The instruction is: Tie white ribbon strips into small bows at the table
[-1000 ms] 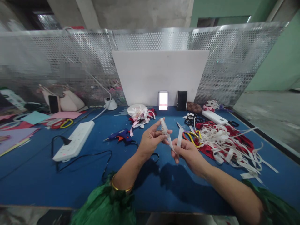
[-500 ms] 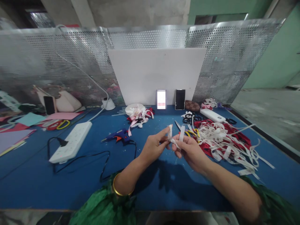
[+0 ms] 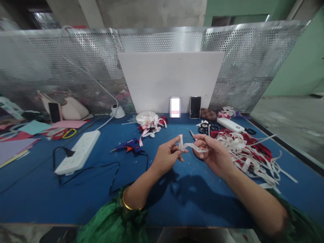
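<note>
My left hand [image 3: 167, 154] is closed on one end of a narrow white ribbon [image 3: 192, 145], with a patterned, lace-like piece standing up between thumb and fingers. From there the ribbon runs across to my right hand [image 3: 214, 152], whose thumb and fingers pinch its other end. Both hands hover above the blue table [image 3: 187, 209]. Just behind the right hand, the tip of a pair of scissors [image 3: 191, 132] shows; the rest is hidden. To the right lies a tangled heap of white ribbons [image 3: 243, 148] on red fabric.
A blue glue gun [image 3: 130, 145] lies left of my hands, its black cord trailing to a white power strip [image 3: 78, 153]. Bows [image 3: 149, 124] sit at the back. Two phones [image 3: 175, 107] lean against a white board [image 3: 172, 77]. Coloured sheets [image 3: 34, 128] lie far left.
My right hand has moved right, away from the left, drawing the ribbon out between them. It now covers the yellow scissor handles. My left hand has stayed almost in place.
</note>
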Action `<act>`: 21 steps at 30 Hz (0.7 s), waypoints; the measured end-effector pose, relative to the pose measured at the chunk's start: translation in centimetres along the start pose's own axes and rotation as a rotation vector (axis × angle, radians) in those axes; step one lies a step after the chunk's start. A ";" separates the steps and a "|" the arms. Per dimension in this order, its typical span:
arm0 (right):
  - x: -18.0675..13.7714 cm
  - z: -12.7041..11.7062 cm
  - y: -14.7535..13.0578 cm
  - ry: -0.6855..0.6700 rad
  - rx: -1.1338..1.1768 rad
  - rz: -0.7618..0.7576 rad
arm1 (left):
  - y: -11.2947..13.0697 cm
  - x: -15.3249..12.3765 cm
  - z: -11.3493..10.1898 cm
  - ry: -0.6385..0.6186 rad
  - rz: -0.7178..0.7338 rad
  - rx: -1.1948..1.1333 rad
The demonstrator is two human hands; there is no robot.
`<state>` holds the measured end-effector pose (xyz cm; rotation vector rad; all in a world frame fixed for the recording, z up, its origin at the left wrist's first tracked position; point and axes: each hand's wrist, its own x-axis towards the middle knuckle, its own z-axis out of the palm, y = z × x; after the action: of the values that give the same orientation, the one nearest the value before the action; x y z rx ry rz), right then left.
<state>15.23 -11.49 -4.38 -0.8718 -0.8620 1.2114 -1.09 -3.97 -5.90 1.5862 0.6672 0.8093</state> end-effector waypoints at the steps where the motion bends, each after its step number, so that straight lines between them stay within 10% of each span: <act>1: 0.1 -0.1 -0.1 -0.017 0.001 0.000 | 0.0 0.0 0.0 0.013 0.006 0.024; 8: 0.2 -1.0 -1.4 -0.002 -0.047 -0.082 | -0.6 0.0 -0.7 0.130 0.062 0.312; 15: 1.7 -2.9 -1.6 0.268 -0.438 -0.350 | 0.0 0.1 -0.5 -0.014 -0.146 -0.021; 21: 1.4 -2.0 0.6 -0.298 -1.241 -0.621 | 0.4 0.0 -0.2 -0.036 -0.175 -0.182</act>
<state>17.00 -10.27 -5.65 -1.2307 -2.0225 0.1420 -1.31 -3.93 -5.53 1.3550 0.6767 0.6900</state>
